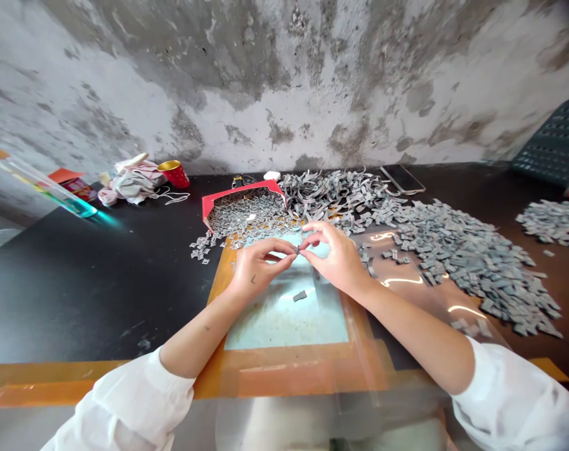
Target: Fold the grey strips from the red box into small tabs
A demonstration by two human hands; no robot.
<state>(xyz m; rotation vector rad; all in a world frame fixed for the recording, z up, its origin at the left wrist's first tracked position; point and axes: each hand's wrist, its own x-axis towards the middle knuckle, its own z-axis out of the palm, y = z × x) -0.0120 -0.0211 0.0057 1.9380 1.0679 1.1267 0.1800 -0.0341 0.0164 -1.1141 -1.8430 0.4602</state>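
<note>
My left hand (261, 266) and my right hand (334, 257) meet above a pale blue-green board (284, 319) framed in orange tape. Between their fingertips they pinch a small grey label (296, 249); its details are too small to make out. Another folded grey label (300, 295) lies on the board just below my hands. Behind them, a red box lid (242, 203) holds a heap of small grey labels (247, 213). To the right, a broad spread of similar labels (472, 266) covers the table, with long grey strips (336, 194) beyond my right hand.
The black table (87, 294) carries a smartphone (401, 179), a red-and-gold cup (173, 173), crumpled white cloth (133, 185) and a clear ruler-like strip (40, 183). Another pile of labels (552, 222) lies far right. A stained wall (284, 75) backs the table, and a dark perforated chair back (552, 141) stands right.
</note>
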